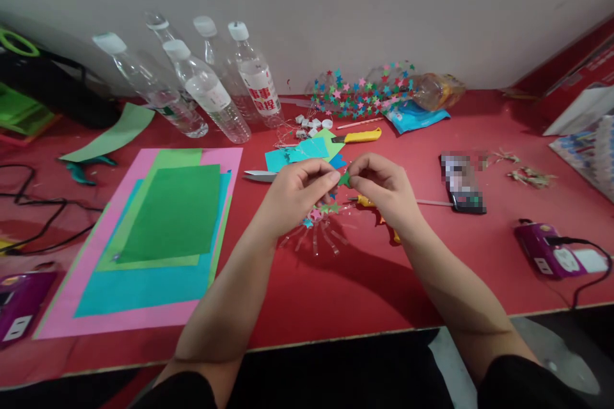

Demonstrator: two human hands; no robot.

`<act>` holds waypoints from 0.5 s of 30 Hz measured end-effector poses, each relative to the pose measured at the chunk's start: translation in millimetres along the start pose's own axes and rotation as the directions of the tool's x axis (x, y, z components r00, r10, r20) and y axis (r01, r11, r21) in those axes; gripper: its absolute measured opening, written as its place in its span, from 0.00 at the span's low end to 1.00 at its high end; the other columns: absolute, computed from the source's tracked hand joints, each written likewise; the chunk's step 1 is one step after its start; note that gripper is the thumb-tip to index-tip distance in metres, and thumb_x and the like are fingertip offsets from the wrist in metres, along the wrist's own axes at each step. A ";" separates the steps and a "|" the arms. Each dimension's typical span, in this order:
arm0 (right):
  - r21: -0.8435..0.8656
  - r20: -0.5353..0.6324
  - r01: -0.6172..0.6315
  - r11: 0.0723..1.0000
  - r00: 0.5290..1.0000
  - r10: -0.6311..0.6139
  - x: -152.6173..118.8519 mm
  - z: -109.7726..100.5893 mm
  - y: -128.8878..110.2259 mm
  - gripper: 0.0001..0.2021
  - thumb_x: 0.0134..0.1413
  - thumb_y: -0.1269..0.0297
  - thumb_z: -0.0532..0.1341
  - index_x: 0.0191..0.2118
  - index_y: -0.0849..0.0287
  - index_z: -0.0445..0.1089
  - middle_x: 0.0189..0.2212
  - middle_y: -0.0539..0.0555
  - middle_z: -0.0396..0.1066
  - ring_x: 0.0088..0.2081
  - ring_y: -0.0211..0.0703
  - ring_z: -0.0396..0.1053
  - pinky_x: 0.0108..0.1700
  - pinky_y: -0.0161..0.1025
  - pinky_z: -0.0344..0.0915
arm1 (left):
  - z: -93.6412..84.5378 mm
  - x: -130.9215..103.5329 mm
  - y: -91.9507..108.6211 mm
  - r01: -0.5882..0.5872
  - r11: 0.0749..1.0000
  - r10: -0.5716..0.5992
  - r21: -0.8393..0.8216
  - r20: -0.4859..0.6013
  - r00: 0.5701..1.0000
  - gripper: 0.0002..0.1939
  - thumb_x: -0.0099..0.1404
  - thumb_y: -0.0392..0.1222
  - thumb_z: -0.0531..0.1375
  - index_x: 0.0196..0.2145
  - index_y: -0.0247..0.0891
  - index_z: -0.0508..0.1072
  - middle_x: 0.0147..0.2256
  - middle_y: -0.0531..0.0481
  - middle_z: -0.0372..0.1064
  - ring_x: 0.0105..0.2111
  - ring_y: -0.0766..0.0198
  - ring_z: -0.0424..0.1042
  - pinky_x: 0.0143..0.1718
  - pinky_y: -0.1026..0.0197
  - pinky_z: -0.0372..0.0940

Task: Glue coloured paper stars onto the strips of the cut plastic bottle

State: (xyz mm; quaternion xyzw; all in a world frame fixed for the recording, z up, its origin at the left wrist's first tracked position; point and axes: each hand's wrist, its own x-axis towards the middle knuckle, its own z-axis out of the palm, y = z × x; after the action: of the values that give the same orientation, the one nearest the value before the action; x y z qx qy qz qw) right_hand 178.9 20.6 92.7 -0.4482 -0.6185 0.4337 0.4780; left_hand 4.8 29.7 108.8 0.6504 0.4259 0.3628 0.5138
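Observation:
Near the middle of the table, my left hand (304, 195) and my right hand (384, 188) are raised close together, each with its fingers in a pinch. Between their fingertips is a small green paper piece (344, 179), apparently a star. Just under my left hand sits a cut clear plastic piece (316, 239) with splayed strips and small paper stars on it. Partly hidden by my right hand lies a yellow and orange glue gun (365, 201). Scissors (260, 176) stick out beyond my left wrist, near blue paper scraps (307, 149).
Several clear bottles (259, 86) stand along the wall beside a star-covered bottle (369, 92) on its side. A yellow cutter (362, 135) lies behind my hands. Coloured sheets (173, 214) are stacked left; a phone (463, 185) and purple power adapter (549, 249) lie right.

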 end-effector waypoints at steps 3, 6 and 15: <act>0.011 -0.012 -0.026 1.000 1.000 0.026 -1.0 2.4 -1.9 0.02 0.48 0.69 0.59 0.27 0.58 0.66 0.25 0.46 0.66 0.30 0.34 0.63 0.34 0.35 0.60 | 1.8 -2.0 -0.6 -0.012 1.000 0.013 -0.013 0.019 1.000 0.07 0.62 0.43 0.60 0.30 0.38 0.73 0.22 0.56 0.65 0.22 0.71 0.65 0.24 0.67 0.60; -0.002 -0.001 -0.021 1.000 1.000 0.021 -2.7 2.2 -6.8 0.02 0.49 0.68 0.59 0.28 0.57 0.66 0.26 0.46 0.67 0.30 0.35 0.65 0.34 0.35 0.61 | 2.7 -3.2 -1.5 -0.048 0.999 0.048 0.009 0.008 0.999 0.03 0.60 0.40 0.61 0.29 0.38 0.73 0.23 0.56 0.65 0.22 0.72 0.63 0.24 0.67 0.59; -0.925 -0.176 -0.290 0.244 0.899 0.401 -41.1 -51.2 16.9 0.15 0.57 0.51 0.59 0.30 0.59 0.69 0.29 0.56 0.73 0.29 0.45 0.68 0.28 0.39 0.49 | -14.4 -4.4 -0.6 -0.083 0.996 0.083 0.009 -0.239 0.968 0.05 0.57 0.39 0.62 0.25 0.39 0.70 0.21 0.55 0.66 0.21 0.71 0.63 0.22 0.66 0.59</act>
State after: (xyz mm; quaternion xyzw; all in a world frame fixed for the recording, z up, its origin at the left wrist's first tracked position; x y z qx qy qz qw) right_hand 237.2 -10.0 76.6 -0.7422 -0.6606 0.1126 -0.0063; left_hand -10.0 30.9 111.0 0.6191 0.4569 0.4598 0.4434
